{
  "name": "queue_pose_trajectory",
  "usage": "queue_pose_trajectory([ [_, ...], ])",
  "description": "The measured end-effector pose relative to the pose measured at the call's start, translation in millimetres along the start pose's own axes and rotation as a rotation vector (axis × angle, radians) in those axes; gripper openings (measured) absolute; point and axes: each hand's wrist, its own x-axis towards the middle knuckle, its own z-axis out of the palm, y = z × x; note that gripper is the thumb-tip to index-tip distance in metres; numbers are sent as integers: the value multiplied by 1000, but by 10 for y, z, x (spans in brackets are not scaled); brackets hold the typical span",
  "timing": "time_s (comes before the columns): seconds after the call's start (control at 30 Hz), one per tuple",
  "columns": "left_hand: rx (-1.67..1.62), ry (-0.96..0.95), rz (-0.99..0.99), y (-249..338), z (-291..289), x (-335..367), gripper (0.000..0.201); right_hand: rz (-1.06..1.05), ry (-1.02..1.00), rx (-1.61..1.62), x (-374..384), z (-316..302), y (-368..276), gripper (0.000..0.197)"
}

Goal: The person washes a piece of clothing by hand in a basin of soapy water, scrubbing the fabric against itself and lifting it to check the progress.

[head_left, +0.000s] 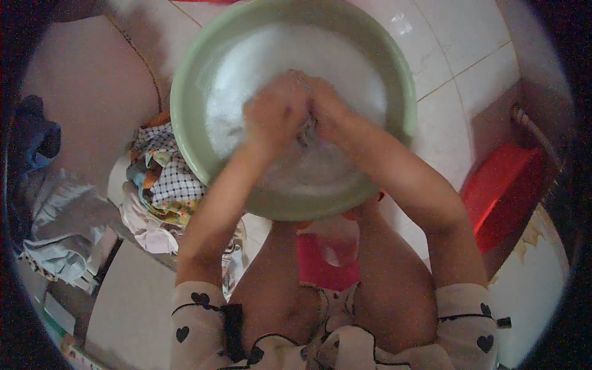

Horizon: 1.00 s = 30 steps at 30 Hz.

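Observation:
Both my hands are together over a pale green basin, which holds whitish, foamy water. My left hand is closed, its fingers curled against the other hand. Pressed beside it is my right hand, closed as well and slightly blurred. Between them shows a small bit of greyish wet cloth; most of it is hidden by my fingers and wrists. My forearms reach over the basin's near rim.
Left of the basin lies a heap of mixed clothes, checked and flowered. Farther left are a grey garment and a dark blue one. A red plastic thing leans at right, near a pale hose. A pink-red object is between my legs.

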Motion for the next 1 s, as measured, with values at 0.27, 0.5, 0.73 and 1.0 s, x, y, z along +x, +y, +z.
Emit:
queue_pose_trajectory([
  [0.27, 443, 120, -349, -592, 144, -55, 42, -711, 307, -1056, 304, -297, -223, 43],
  [0.5, 112, -751, -603, -787, 265, 37, 43, -684, 282, -1594, 824, -873, 234, 33],
  [0.73, -576, 39, -868, -1052, 666, -260, 38, -657, 25, -2019, 1249, -908, 500, 29],
  [1.0, 208, -204, -144, -150, 22, -183, 26, -113, -116, -61, 304, -52, 146, 27],
])
